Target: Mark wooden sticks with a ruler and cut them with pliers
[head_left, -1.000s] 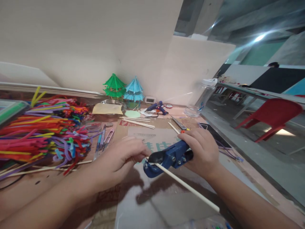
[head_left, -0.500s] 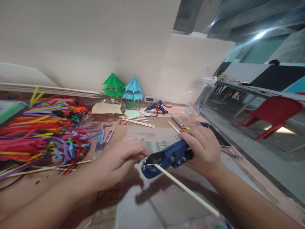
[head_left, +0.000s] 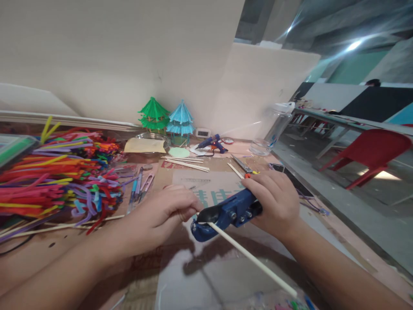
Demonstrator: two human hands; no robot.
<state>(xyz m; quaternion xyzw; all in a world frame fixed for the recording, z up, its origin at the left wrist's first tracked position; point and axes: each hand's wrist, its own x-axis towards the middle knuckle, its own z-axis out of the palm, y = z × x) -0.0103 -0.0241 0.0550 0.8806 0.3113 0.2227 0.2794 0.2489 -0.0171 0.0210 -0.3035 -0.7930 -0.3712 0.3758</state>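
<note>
The pile of pipe cleaners (head_left: 54, 172) lies at the left of the table (head_left: 325, 215). Behind the hands, two paper pagodas (head_left: 167, 120) stand by the wall (head_left: 112, 56), with the glue gun (head_left: 211, 143) and the bottle (head_left: 274, 129) to their right.

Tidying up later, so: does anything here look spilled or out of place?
Yes: the pipe cleaners sprawl in a loose heap at left, strands trailing across the table. Sticks lie scattered behind the hands.

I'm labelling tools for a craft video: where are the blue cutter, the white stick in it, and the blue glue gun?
blue cutter (head_left: 230, 212): head view, on its blue body.
white stick (head_left: 254, 261): head view, mid-length.
blue glue gun (head_left: 211, 142): head view, on its barrel.
</note>
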